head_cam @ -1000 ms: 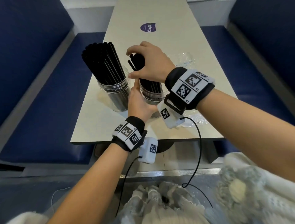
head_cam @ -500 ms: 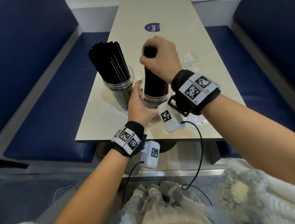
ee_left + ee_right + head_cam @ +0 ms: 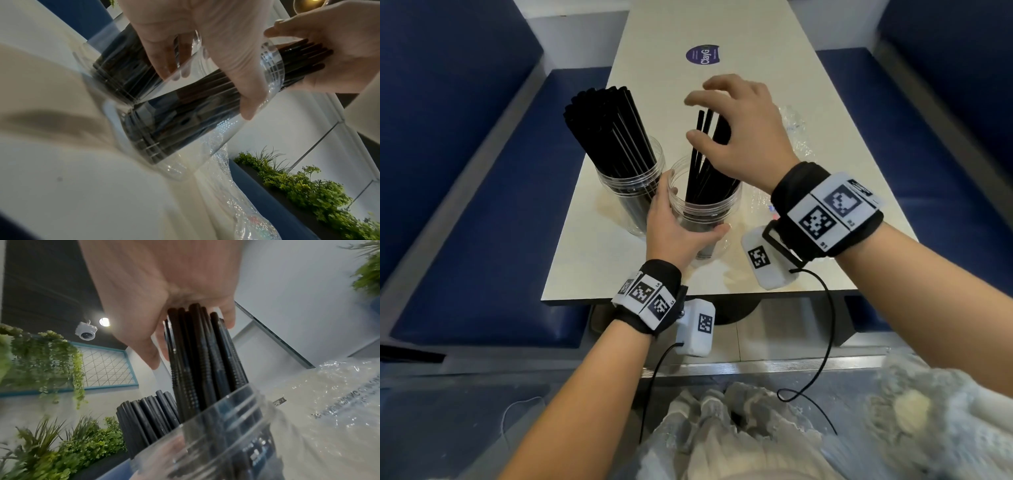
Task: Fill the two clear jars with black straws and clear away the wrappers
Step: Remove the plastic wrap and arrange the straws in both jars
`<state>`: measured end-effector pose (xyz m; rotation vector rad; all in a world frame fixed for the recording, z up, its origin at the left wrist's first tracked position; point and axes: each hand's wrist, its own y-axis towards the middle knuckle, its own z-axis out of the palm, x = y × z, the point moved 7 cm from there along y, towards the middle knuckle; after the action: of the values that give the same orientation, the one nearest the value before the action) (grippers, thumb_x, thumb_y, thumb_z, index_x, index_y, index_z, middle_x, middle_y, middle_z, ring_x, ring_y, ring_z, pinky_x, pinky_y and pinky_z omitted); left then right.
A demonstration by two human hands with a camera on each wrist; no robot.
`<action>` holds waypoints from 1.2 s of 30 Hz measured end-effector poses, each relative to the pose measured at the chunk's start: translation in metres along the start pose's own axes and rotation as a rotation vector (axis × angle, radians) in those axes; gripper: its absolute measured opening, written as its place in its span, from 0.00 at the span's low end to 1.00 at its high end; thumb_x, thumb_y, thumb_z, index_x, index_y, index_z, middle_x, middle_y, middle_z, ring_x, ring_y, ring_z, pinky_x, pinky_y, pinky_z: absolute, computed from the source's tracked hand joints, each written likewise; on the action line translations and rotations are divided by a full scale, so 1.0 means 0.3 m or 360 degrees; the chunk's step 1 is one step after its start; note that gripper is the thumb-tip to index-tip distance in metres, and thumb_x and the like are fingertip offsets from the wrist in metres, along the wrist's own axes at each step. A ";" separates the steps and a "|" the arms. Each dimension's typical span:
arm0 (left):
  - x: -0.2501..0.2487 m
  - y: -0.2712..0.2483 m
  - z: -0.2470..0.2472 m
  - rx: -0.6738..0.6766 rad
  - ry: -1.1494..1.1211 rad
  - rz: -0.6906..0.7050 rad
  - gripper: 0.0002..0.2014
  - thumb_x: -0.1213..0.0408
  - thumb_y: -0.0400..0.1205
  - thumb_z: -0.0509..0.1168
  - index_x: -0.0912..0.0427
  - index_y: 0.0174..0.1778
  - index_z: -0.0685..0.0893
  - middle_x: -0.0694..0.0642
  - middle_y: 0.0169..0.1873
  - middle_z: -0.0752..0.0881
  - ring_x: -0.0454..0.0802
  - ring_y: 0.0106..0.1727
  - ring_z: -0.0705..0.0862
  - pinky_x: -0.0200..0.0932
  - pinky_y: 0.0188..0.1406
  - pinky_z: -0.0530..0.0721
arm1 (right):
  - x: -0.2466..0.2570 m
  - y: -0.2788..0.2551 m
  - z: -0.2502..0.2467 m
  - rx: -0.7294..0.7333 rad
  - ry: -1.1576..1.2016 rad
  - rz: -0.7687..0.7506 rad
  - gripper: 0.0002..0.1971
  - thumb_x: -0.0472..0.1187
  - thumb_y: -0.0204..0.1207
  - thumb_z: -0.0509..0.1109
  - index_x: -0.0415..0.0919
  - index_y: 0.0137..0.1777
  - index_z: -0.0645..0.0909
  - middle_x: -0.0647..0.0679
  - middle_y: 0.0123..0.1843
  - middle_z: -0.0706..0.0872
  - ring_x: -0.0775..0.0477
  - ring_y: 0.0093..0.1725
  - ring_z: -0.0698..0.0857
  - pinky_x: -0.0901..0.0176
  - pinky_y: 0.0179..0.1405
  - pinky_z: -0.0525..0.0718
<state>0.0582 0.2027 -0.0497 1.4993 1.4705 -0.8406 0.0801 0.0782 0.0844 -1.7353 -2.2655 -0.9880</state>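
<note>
Two clear jars stand near the table's front edge. The left jar point(image 3: 631, 202) is packed with black straws point(image 3: 606, 126). My left hand point(image 3: 681, 222) grips the right jar point(image 3: 709, 209) round its side; the thumb point(image 3: 244, 91) lies across the wall. A looser bunch of black straws point(image 3: 702, 157) stands in this jar and fans out. My right hand point(image 3: 709, 120) hovers over their tops with fingers spread, palm touching the straw ends point(image 3: 193, 324). A clear wrapper point(image 3: 794, 130) lies right of the jars.
A second crumpled clear wrapper point(image 3: 760, 202) lies under my right wrist, near the table's right edge. A purple sticker point(image 3: 703, 56) marks the far tabletop point(image 3: 722, 27). Blue benches point(image 3: 482, 222) flank the table on both sides.
Half a second ago my right hand gripped the straw bunch tightly in the right jar. Its fingers have spread and the straws now fan apart. My left hand has stayed on the jar.
</note>
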 end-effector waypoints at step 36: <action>0.015 0.006 0.015 0.0007 -0.0031 0.0035 0.58 0.55 0.57 0.84 0.49 0.80 0.58 0.54 0.74 0.70 0.48 0.75 0.68 0.47 0.76 0.69 | -0.002 -0.031 0.000 -0.0330 -0.0043 -0.0032 0.17 0.40 0.81 0.51 0.31 0.44 0.78 0.36 0.47 0.80 0.38 0.50 0.76 0.50 0.49 0.73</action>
<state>0.0609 0.2007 -0.0554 1.5043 1.4363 -0.8434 0.0719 0.0766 0.0802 -1.8160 -2.2714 -1.2511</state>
